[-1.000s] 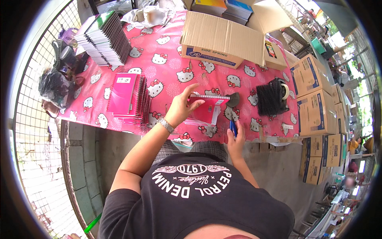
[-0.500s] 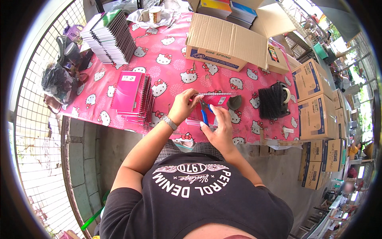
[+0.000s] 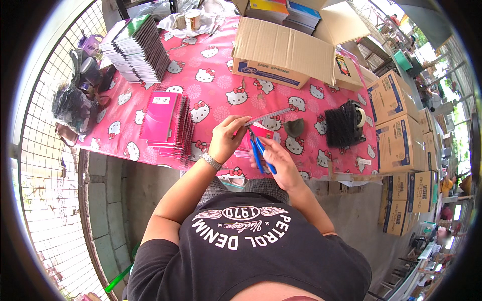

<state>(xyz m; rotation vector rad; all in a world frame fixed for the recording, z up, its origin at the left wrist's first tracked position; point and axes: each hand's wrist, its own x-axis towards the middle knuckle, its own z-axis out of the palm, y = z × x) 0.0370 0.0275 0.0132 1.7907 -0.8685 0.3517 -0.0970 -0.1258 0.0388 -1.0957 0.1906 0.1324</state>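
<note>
Near the table's front edge, my left hand (image 3: 227, 139) is closed, pinching the left end of a pink spiral notebook (image 3: 268, 133). The notebook's coil-bound edge slants up to the right. My right hand (image 3: 282, 164) grips blue-handled pliers (image 3: 258, 151), whose handles are spread apart. Their jaws meet the coil end beside my left fingertips; whether they bite on the wire is too small to tell. Partly hidden between my hands, more pink notebooks lie under this one. A dark grey-green cup-like piece (image 3: 294, 128) rests just right of the notebook.
Left of my hands stands a pile of pink spiral notebooks (image 3: 161, 118), with a taller notebook stack (image 3: 136, 50) behind it. An open cardboard box (image 3: 281, 50) sits at the back. Black coils (image 3: 341, 125) lie to the right, beside stacked cartons (image 3: 399, 143).
The notebook's bound edge has swung from nearly level to a slant, right end higher. The pliers' handles have opened wider, and my right hand has shifted slightly down.
</note>
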